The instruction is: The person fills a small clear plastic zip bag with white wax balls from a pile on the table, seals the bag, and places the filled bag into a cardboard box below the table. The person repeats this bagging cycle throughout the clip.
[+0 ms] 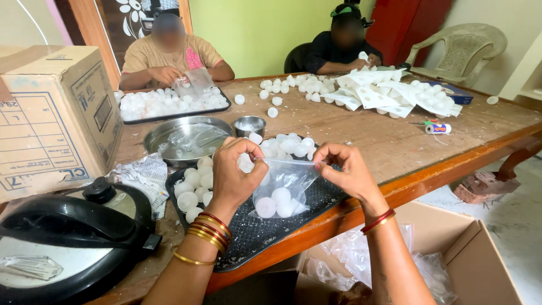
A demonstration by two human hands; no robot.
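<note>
head view: only view, wearer's two hands over near edge of wooden table [395,141].
left hand [234,178]: pinched on one side of the mouth of a small clear bag [280,189]; also looks to be holding a white ball at the fingertips, hard to tell.
right hand [347,169]: fingertips pinched on the other side of the bag mouth, stretching it open.
bag position: hangs between both hands, above the black mesh tray [265,229] at the near table edge; a few white balls [275,203] sit in its bottom.
risk 1: thin film could slip from either pinch, balls would drop onto tray and roll.
risk 2: tray overhangs the near edge, so a loose ball could go off into the open carton [480,265] on the floor.
risk 3: pulling the mouth too hard could tear the plastic.
around, left: loose white balls on tray by left wrist, crumpled paper, black cooker lid [73,231] at near left corner, cardboard box [51,118] on left edge.
around, middle: round steel tray [164,138] with plastic, small steel bowl [249,125].
around, far: two other people seated at far edge, one with a dark tray of balls, one with white paper packets [378,93].
in the way: nothing between the hands; cooker lid and box crowd the left side.
</note>
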